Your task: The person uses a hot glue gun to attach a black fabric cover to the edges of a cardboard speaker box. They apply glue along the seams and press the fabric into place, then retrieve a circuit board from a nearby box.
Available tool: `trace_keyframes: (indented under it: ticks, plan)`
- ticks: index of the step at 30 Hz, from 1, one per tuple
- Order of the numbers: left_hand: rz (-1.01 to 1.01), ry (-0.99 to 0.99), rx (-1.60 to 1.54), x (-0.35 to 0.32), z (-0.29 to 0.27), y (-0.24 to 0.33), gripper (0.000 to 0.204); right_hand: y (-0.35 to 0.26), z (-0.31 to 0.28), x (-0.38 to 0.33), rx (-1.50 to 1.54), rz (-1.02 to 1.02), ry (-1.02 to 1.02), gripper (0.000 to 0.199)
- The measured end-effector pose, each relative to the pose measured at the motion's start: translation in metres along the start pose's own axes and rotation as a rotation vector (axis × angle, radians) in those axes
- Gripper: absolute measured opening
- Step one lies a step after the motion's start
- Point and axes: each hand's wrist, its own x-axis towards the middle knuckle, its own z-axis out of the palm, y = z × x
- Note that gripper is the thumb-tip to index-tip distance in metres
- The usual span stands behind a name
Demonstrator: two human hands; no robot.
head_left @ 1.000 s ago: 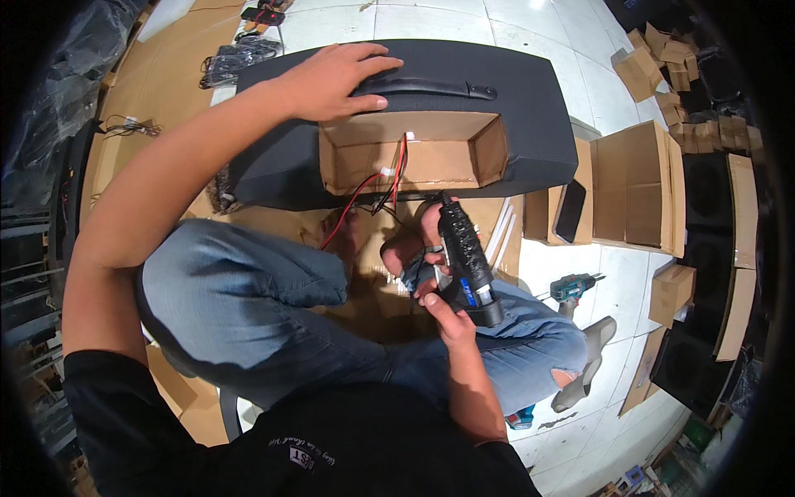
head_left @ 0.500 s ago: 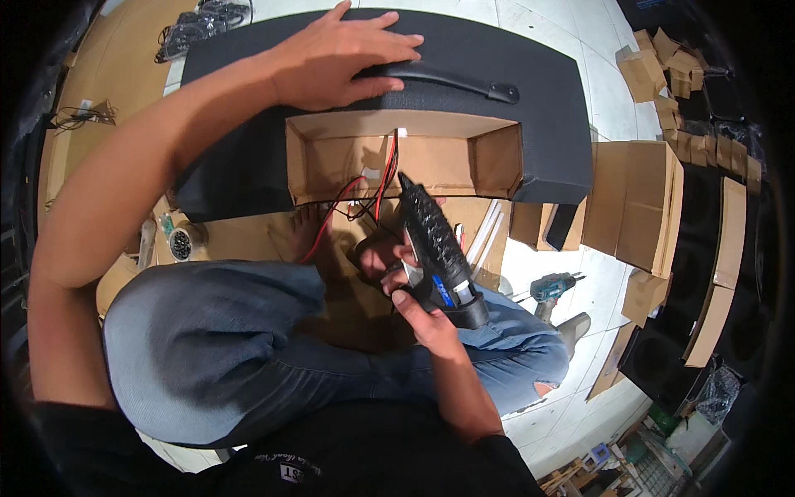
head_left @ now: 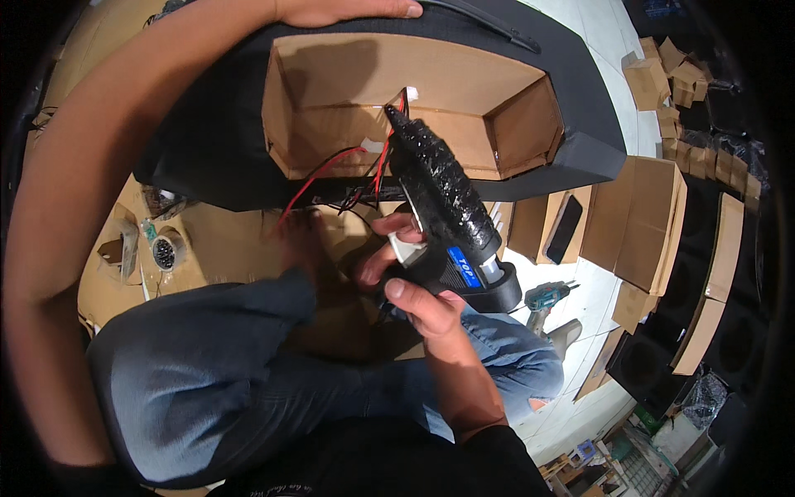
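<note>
A black box with a carry handle stands tilted in front of me, its bare brown recess facing up toward me. My left hand lies along its top edge, thumb stretched out; the other fingers are past the picture's upper edge. Red and black wires come from the recess and hang over its near lip. In my right hand is a black glue gun with a blue label, fingers around its grip by the white trigger. Its nozzle points up into the recess, before the wires.
At right are a phone on cardboard, an open cardboard box and a teal cordless drill on the tiles. A cup of screws stands at left. My bent legs fill the lower middle.
The black box has tilted so that more of its recess shows. My left hand has shifted up with it. The glue gun has come higher and nearer, its nozzle now before the recess.
</note>
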Motion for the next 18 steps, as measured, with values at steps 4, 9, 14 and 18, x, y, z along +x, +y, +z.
trace_keyframes:
  ticks: [4,9,14,18]
  plan:
    - [-0.106,-0.011,-0.09,0.012,-0.002,-0.009,0.053,0.017,0.003,0.003,0.123,-0.007,-0.046,0.06]
    - [-0.1,-0.003,-0.151,0.016,0.0,-0.025,0.055,0.015,0.014,0.004,0.133,0.075,-0.055,0.057]
    - [-0.062,0.015,-0.164,0.014,0.003,-0.035,0.054,0.014,0.011,0.011,0.103,0.066,-0.111,0.052]
    - [-0.077,-0.033,-0.145,0.013,-0.009,-0.018,0.053,0.015,0.011,0.014,0.178,0.048,-0.083,0.05]
